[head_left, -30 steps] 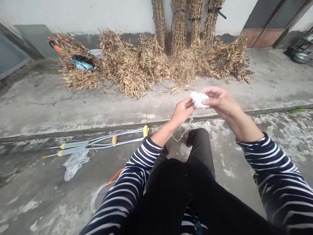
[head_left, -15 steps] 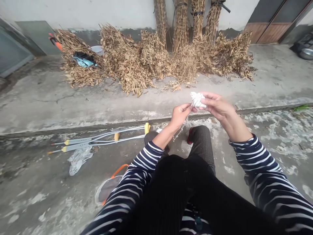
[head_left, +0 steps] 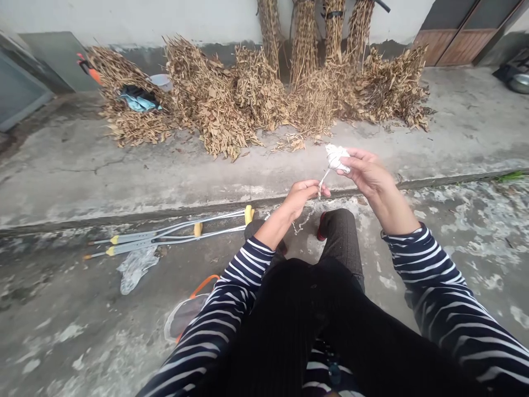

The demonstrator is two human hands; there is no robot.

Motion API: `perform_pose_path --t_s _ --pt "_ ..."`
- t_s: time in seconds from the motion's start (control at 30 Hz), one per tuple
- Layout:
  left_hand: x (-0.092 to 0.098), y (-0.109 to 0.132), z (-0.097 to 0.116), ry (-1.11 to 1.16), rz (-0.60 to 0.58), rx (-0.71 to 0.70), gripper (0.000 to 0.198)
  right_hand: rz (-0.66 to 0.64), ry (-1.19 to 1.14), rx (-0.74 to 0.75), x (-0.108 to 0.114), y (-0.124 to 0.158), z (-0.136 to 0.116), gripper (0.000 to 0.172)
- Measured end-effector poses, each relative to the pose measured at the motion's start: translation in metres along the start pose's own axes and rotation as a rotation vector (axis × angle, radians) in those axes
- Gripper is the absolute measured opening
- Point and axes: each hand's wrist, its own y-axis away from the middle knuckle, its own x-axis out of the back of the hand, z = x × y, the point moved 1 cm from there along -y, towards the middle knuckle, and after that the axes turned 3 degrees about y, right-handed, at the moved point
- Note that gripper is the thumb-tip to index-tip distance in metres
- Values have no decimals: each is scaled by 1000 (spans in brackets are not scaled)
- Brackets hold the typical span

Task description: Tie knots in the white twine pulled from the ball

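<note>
A white wound bundle [head_left: 336, 158], crossed by a thin dark line, is pinched in the fingers of my right hand [head_left: 367, 172]. From it a pale strip of string [head_left: 323, 181] runs down to my left hand [head_left: 303, 194], which grips it between thumb and fingers. My left hand is lower and to the left, apart from the bundle. More of the pale string hangs below my left hand, near my feet. What the bundle is made of I cannot make out.
A pair of crutches [head_left: 177, 234] lies on the ground at left, with a clear plastic bag [head_left: 138, 268] against them. Beside my left arm is an orange-rimmed mesh item [head_left: 185, 314]. A raised concrete ledge [head_left: 136, 187] runs across, with dried plant stalks [head_left: 231, 105] along the wall.
My left hand has drawn down and away from the bundle, so a length of string now shows between my hands. My right hand has risen slightly with the bundle.
</note>
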Motion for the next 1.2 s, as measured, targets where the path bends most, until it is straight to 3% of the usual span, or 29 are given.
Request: perform_pose_path --t_s 0.1,0.23,0.43,0.53,0.63,0.77,0.93,1.2 --pt "3 2 0 151 -141 148 9 -20 21 40 0 2 1 44" --pt "9 3 -4 180 -336 278 31 -115 49 84 -7 11 -5 54" --pt "11 10 0 109 -504 297 67 -220 210 264 -15 17 -17 46" --pt "6 21 5 42 -452 230 64 -203 308 346 -13 13 -11 42" --pt "-1 36 7 -14 -266 82 58 -118 363 402 -11 6 5 38" --pt "-5 50 3 -24 -29 -69 65 26 448 476 -11 -1 26 34" --pt "1 56 -11 17 -22 -22 69 69 519 567 -12 -8 31 35" --pt "14 53 -12 246 -37 -5 34 36 451 606 -12 -5 27 36"
